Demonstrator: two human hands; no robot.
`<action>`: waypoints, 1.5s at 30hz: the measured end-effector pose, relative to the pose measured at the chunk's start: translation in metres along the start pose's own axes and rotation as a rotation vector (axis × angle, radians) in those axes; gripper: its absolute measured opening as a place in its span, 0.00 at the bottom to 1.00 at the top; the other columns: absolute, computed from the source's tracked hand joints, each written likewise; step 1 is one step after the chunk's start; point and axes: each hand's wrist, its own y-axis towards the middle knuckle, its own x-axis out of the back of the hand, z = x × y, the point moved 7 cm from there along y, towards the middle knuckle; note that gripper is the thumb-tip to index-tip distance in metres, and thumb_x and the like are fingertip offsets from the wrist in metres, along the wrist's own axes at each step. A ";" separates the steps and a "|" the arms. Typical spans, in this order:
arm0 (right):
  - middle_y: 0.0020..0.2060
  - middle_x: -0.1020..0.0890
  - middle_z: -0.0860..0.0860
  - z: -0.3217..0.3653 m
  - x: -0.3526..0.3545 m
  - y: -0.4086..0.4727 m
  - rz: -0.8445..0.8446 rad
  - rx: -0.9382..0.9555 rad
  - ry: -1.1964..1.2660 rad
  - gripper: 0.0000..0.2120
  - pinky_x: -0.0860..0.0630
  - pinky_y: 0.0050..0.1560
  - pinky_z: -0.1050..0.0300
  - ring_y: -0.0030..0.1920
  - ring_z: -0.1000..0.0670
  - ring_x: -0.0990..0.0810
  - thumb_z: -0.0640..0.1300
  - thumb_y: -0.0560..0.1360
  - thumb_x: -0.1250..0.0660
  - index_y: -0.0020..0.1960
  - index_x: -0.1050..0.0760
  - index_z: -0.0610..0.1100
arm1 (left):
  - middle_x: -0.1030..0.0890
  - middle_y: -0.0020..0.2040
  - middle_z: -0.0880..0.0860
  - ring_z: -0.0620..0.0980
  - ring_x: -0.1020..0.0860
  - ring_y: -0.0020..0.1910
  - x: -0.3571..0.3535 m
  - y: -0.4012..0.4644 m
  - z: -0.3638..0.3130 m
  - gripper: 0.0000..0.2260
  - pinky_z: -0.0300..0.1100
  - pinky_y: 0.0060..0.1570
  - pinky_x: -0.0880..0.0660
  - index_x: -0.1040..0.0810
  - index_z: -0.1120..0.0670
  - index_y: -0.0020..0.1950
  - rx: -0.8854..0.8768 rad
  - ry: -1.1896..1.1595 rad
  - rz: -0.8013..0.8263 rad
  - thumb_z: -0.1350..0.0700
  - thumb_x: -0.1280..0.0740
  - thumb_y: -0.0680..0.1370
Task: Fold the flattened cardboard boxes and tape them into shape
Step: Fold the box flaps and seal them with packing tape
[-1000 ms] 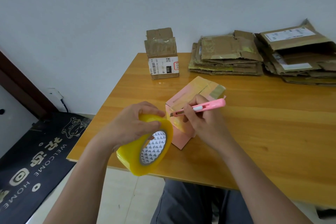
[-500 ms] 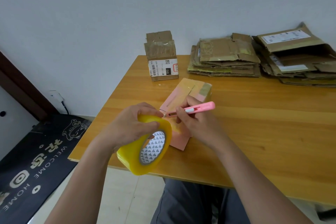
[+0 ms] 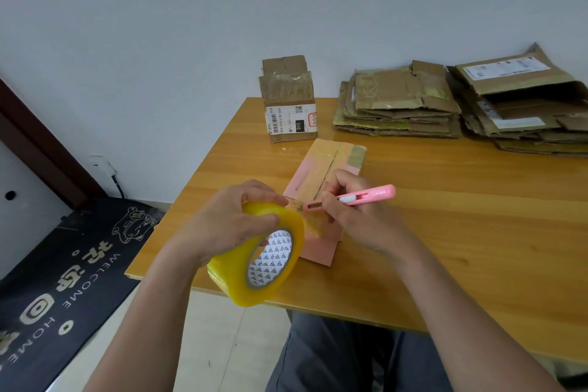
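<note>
- The taped brown box [image 3: 289, 99] at 12 o'clock bears a label reading "010"; the floor mat [image 3: 63, 270] reads "WELCOME HOME".
- Left hand [image 3: 229, 223] curls around one yellow tape roll [image 3: 261, 254], thumb pinching its rim.
- Right hand [image 3: 359, 216] pinches one pink utility knife [image 3: 353, 199] like a pen, tip at the tape strip.
- One pink box [image 3: 321, 200] lies on the table [image 3: 461, 232] between the hands.
- Two stacks of flattened cardboard [image 3: 397, 105] sit at 1 o'clock.
</note>
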 end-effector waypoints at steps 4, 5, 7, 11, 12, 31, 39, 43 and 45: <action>0.33 0.20 0.51 -0.001 0.005 0.000 -0.067 -0.010 0.064 0.10 0.25 0.36 0.55 0.35 0.54 0.21 0.44 0.79 0.35 0.39 0.29 0.46 | 0.24 0.57 0.36 0.44 0.23 0.54 0.003 -0.001 0.003 0.09 0.42 0.51 0.22 0.17 0.41 0.53 -0.006 0.034 -0.009 0.53 0.28 0.75; 0.33 0.20 0.52 0.000 0.007 0.000 -0.089 -0.011 0.086 0.10 0.25 0.37 0.57 0.36 0.55 0.21 0.44 0.79 0.35 0.39 0.29 0.46 | 0.24 0.57 0.36 0.44 0.23 0.54 0.004 -0.001 0.003 0.09 0.41 0.50 0.22 0.17 0.40 0.53 -0.007 0.038 -0.007 0.53 0.28 0.75; 0.33 0.18 0.54 0.000 0.007 -0.001 -0.096 -0.018 0.104 0.09 0.23 0.39 0.59 0.38 0.57 0.20 0.44 0.79 0.35 0.41 0.28 0.45 | 0.24 0.57 0.36 0.43 0.23 0.55 0.003 -0.001 0.004 0.09 0.39 0.49 0.24 0.17 0.40 0.52 -0.004 0.047 -0.007 0.53 0.28 0.75; 0.35 0.17 0.51 0.004 -0.002 -0.002 0.019 -0.020 0.045 0.08 0.23 0.39 0.53 0.38 0.54 0.18 0.44 0.78 0.33 0.41 0.26 0.44 | 0.24 0.57 0.35 0.43 0.24 0.56 0.002 0.000 0.003 0.08 0.43 0.54 0.24 0.17 0.40 0.51 0.014 0.079 0.014 0.52 0.28 0.75; 0.34 0.17 0.50 0.003 -0.004 -0.002 0.043 -0.037 0.044 0.08 0.24 0.38 0.50 0.37 0.52 0.18 0.43 0.78 0.32 0.40 0.26 0.45 | 0.24 0.57 0.35 0.43 0.25 0.56 0.002 -0.001 0.003 0.08 0.46 0.56 0.25 0.17 0.40 0.51 0.026 0.086 0.030 0.52 0.28 0.75; 0.37 0.27 0.50 0.002 -0.010 0.023 -0.331 0.253 0.044 0.07 0.27 0.35 0.60 0.36 0.53 0.26 0.45 0.81 0.40 0.45 0.34 0.49 | 0.21 0.53 0.40 0.41 0.25 0.52 0.033 0.028 -0.006 0.05 0.39 0.46 0.28 0.16 0.43 0.49 0.010 0.137 -0.154 0.52 0.28 0.74; 0.39 0.26 0.56 0.002 -0.028 0.056 -0.378 0.266 -0.095 0.06 0.26 0.40 0.49 0.43 0.47 0.25 0.44 0.82 0.38 0.48 0.31 0.43 | 0.15 0.48 0.43 0.46 0.17 0.46 0.060 -0.002 0.027 0.05 0.41 0.40 0.22 0.14 0.41 0.47 0.152 0.012 -0.072 0.51 0.27 0.74; 0.41 0.23 0.64 0.012 -0.020 0.048 -0.279 0.244 0.192 0.00 0.24 0.43 0.64 0.45 0.62 0.22 0.45 0.81 0.37 0.51 0.28 0.49 | 0.19 0.52 0.36 0.39 0.20 0.51 0.060 -0.021 0.040 0.09 0.42 0.51 0.23 0.14 0.41 0.49 0.023 -0.058 -0.178 0.54 0.25 0.73; 0.43 0.24 0.60 0.021 -0.003 0.038 -0.363 0.309 0.187 0.02 0.26 0.43 0.64 0.44 0.59 0.24 0.44 0.81 0.37 0.53 0.27 0.47 | 0.20 0.50 0.32 0.35 0.21 0.49 0.056 -0.025 0.040 0.12 0.34 0.45 0.24 0.15 0.43 0.50 -0.036 -0.083 -0.215 0.60 0.28 0.75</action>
